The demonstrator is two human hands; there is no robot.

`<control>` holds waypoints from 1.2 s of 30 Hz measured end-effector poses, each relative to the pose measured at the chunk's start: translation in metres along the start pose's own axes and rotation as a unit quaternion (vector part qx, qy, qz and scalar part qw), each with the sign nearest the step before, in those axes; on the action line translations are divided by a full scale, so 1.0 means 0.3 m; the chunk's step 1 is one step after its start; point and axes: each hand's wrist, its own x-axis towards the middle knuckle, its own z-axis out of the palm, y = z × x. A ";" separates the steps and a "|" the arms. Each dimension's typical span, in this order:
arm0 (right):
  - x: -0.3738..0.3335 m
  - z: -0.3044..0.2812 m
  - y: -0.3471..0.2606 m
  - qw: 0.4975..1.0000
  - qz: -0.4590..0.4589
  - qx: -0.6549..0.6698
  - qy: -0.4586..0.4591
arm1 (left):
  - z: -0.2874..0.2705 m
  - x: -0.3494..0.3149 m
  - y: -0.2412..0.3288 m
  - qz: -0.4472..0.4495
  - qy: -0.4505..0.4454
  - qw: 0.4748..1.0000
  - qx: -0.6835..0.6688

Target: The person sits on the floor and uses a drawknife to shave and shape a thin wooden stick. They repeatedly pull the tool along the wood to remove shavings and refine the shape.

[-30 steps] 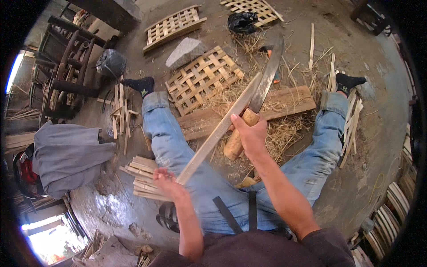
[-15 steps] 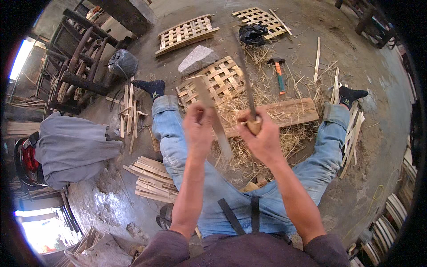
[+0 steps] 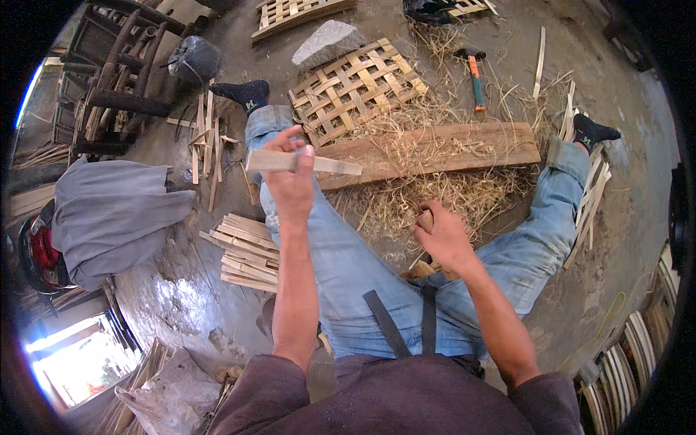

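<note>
My left hand point(image 3: 291, 185) is closed on a pale bamboo strip point(image 3: 333, 166), held crosswise above my left thigh, its right end over the wooden plank point(image 3: 478, 148). Lower and to the right, my right hand point(image 3: 445, 238) grips the wooden handle point(image 3: 426, 220) of a long-bladed knife; the blade hardly shows now. Between my legs, curly shavings point(image 3: 457, 194) lie around and on the plank. Beyond the plank's left end, a woven bamboo panel point(image 3: 359, 88) leans by a grey stone point(image 3: 328, 42).
A hammer point(image 3: 475, 83) with an orange and green handle lies beyond the plank. Stacked bamboo strips point(image 3: 245, 250) lie beside my left thigh, and more strips point(image 3: 593, 192) by my right leg. Grey cloth point(image 3: 116, 221) drapes something at left. Another woven panel point(image 3: 304, 11) lies farther off.
My left hand has moved left and up, and the strip has turned from steep to nearly level. My right hand has lowered; the knife blade no longer points up. The view has tilted down.
</note>
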 end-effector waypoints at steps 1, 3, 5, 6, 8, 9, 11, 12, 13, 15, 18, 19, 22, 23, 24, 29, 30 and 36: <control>-0.001 0.014 -0.004 1.000 -0.004 -0.004 -0.006 | -0.007 0.008 -0.004 0.024 0.004 1.000 -0.006; -0.010 0.036 0.008 1.000 0.007 -0.005 -0.020 | 0.012 0.029 0.029 -0.012 0.037 0.987 -0.157; -0.005 0.045 0.016 0.999 0.023 0.000 -0.026 | 0.039 0.044 0.102 -0.033 0.080 0.965 -0.246; -0.002 0.048 0.019 0.999 0.020 0.019 -0.028 | 0.025 0.045 0.087 -0.005 0.070 0.958 -0.279; -0.001 0.052 0.021 0.998 0.018 0.056 -0.032 | -0.008 0.038 0.047 0.045 0.052 0.936 -0.344; -0.006 0.048 0.015 0.998 0.033 0.047 -0.032 | 0.012 0.032 0.058 0.030 0.079 0.947 -0.309; -0.006 0.020 -0.007 0.998 0.057 0.028 -0.027 | 0.022 0.018 0.014 0.031 0.067 0.941 -0.330; -0.006 0.023 0.001 0.998 0.064 0.020 -0.021 | 0.029 0.019 0.000 0.033 0.061 0.937 -0.341; -0.011 0.031 0.015 0.997 0.069 0.012 -0.015 | 0.030 0.001 -0.004 0.017 0.094 0.937 -0.337; -0.034 0.044 0.020 0.998 0.061 0.006 0.001 | 0.033 0.002 0.028 0.021 0.086 0.935 -0.342; -0.036 0.043 0.005 1.000 0.017 0.008 0.001 | 0.032 0.005 0.032 0.026 0.064 0.935 -0.347; -0.023 0.057 0.017 0.999 0.022 0.004 -0.030 | 0.029 0.009 0.039 0.031 0.047 0.932 -0.359; -0.007 0.077 -0.020 0.998 -0.007 0.021 -0.056 | 0.039 0.049 0.113 0.034 0.098 0.928 -0.358; -0.017 0.091 -0.038 0.997 -0.022 0.033 -0.059 | 0.033 0.048 0.137 0.029 0.133 0.928 -0.347; -0.014 0.101 -0.041 0.996 -0.041 0.034 -0.065 | 0.017 0.042 0.133 0.031 0.111 0.920 -0.374; 0.104 0.212 -0.015 0.994 0.007 -0.073 -0.082 | -0.025 0.046 0.139 0.063 0.057 0.895 -0.437; 0.088 0.217 -0.070 0.995 -0.021 -0.030 -0.090 | -0.033 0.029 0.131 0.060 0.063 0.900 -0.428; 0.020 0.216 -0.241 0.985 -0.056 0.100 -0.131 | -0.023 0.007 0.127 0.067 0.144 0.917 -0.365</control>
